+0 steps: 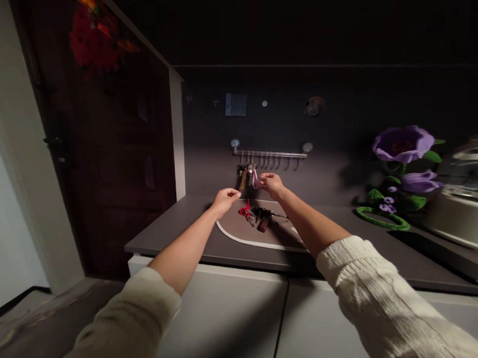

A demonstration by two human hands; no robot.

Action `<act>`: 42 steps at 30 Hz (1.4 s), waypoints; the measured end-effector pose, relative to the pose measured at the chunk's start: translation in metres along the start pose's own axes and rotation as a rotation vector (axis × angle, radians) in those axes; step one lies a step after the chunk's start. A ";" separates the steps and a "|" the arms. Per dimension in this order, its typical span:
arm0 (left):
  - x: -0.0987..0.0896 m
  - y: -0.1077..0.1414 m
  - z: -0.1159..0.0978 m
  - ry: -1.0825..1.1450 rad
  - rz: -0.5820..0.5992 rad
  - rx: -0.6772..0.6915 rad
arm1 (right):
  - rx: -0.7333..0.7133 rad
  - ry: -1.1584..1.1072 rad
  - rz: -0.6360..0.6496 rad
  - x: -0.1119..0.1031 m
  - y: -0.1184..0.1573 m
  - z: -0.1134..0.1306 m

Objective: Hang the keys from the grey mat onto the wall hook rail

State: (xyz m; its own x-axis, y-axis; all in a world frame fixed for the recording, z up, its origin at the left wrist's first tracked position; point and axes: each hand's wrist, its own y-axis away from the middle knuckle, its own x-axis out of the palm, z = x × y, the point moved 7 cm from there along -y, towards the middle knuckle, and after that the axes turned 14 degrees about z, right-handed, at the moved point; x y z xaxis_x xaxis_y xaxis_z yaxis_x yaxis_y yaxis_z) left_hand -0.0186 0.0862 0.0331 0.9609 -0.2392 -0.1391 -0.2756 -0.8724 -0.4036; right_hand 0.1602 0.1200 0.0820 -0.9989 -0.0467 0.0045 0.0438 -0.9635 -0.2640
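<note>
Grip narrow: right hand (273, 185) by pink strap (255, 179), left hand (224, 201) near brown tag (243, 180).

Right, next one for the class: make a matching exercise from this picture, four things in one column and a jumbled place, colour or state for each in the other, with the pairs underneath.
1. Hook rail
2. Mat
3. Open flower on the right
4. Pink loop

A. Purple
B. Flat on the counter
C. Hanging beside the right hand
D. Fixed to the wall

Pairs: 1-D, 2-B, 3-A, 4-C
</note>
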 end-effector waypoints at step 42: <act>0.029 -0.001 0.001 -0.604 0.285 0.145 | -0.239 0.938 0.370 0.033 0.063 -0.030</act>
State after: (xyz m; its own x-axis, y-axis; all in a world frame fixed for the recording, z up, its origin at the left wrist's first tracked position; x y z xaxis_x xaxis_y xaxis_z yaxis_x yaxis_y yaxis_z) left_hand 0.0091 0.0804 0.0284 0.6795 -0.1346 -0.7212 -0.5569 -0.7346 -0.3876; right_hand 0.1294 0.0657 0.0370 -0.5399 -0.0062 -0.8417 0.4482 -0.8485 -0.2812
